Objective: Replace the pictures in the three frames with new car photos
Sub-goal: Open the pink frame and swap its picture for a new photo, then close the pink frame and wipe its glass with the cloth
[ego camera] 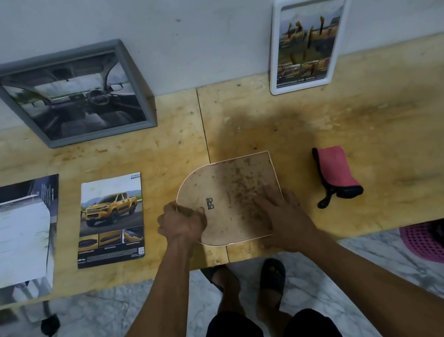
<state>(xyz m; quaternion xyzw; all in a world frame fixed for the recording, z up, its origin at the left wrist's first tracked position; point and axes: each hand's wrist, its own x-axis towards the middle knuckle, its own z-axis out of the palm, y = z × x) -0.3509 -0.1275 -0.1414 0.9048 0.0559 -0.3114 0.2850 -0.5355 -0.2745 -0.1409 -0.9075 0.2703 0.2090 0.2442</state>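
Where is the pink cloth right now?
In the head view, the pink cloth lies flat on the wooden table, right of the arched frame back, below the white frame leaning on the wall.

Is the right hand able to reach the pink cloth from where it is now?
Probably yes. The right hand rests flat on the arched frame back, and the pink cloth lies just to its right on the table, with nothing between them.

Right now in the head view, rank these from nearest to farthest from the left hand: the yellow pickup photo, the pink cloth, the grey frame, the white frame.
Measured from the left hand:
1. Yellow pickup photo, just to its left on the table.
2. Grey frame, back left against the wall.
3. Pink cloth, across to the right.
4. White frame, back right against the wall.
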